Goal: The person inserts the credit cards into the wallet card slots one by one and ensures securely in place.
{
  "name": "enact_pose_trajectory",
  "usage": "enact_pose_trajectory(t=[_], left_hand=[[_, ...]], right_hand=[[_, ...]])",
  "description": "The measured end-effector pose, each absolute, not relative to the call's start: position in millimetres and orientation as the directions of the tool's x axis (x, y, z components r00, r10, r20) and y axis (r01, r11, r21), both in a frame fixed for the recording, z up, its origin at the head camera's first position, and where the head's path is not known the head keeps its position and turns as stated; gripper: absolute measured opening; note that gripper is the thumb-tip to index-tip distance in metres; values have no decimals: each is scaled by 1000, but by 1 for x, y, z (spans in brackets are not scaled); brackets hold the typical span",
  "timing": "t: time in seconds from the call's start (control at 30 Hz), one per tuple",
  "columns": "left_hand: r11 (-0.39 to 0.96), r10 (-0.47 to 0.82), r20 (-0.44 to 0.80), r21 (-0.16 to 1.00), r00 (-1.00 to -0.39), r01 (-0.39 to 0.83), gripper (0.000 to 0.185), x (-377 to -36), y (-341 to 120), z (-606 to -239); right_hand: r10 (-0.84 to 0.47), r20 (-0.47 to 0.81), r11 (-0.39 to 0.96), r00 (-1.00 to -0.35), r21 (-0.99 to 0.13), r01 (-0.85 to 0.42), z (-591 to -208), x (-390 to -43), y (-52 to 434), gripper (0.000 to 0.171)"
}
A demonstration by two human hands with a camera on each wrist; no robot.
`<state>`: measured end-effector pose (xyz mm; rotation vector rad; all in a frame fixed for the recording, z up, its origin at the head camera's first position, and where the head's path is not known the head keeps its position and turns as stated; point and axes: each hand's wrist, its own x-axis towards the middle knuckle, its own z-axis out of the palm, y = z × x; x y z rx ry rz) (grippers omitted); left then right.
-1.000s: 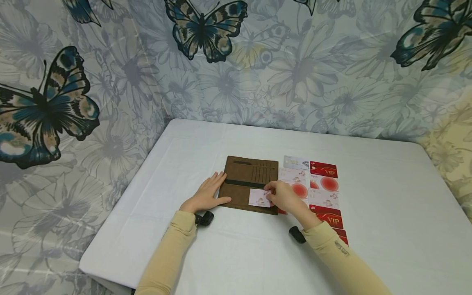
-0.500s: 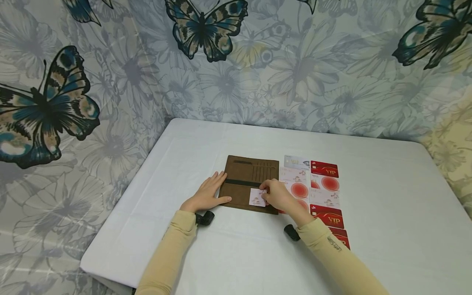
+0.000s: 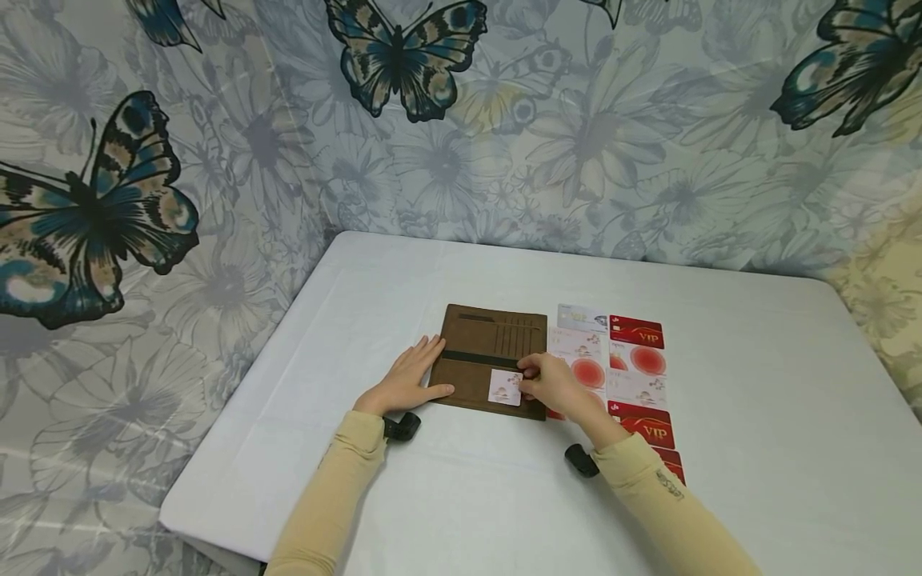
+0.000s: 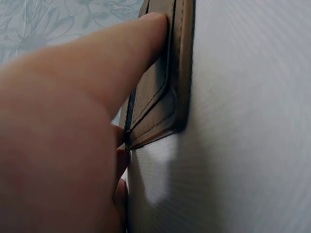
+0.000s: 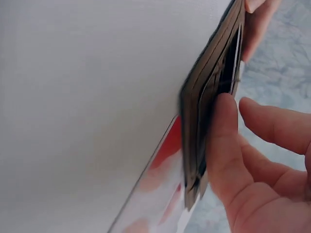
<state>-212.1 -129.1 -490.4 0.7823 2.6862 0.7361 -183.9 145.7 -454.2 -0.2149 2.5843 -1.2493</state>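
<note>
A brown wallet (image 3: 490, 328) lies spread on the white table, with slots in its far half and a dark band across its middle. My left hand (image 3: 403, 380) rests on its left edge, fingers straight; in the left wrist view the thumb (image 4: 150, 36) presses on the stitched leather. A white card with pink print (image 3: 506, 387) shows on the near half, its left part seemingly tucked under the leather. At its right edge is my right hand (image 3: 558, 386). In the right wrist view, thumb (image 5: 223, 131) and forefinger stand slightly apart, the thumb beside the wallet's pocket (image 5: 226, 73).
Two columns of cards lie right of the wallet: a silver card (image 3: 582, 318), red VIP cards (image 3: 641, 424), and white ones with red discs (image 3: 648, 360). The right forearm covers some. A butterfly-patterned wall (image 3: 446, 176) stands behind the table.
The pink-printed card has slid left, with less of it showing. My right hand moved left with it, then drew back slightly to the right. My left hand has stayed put.
</note>
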Motion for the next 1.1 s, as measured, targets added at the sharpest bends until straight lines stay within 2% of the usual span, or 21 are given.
enact_pose_trajectory(t=[0.43,0.67,0.9,1.1], left_hand=[[728,557,-95,534,-825,430,86,-212,-131,-494],[734,556,-99,524,-825,432,87,-214,-130,-495],[731,557,-93,526,-825,434,86,-214,-130,-495],[731,557,-89,523,-825,438,86,-214,-130,-494]], right_hand=[[-297,-245,653,-923,-758,-9,-454,-166,161,32],[-338,-219,659,-915,-749,-64,-452,-160,160,31],[-335,-259,592,-906,-806,12,-452,-162,159,33],[-378,-238,529,-894,-848,2,-452,-165,155,34]])
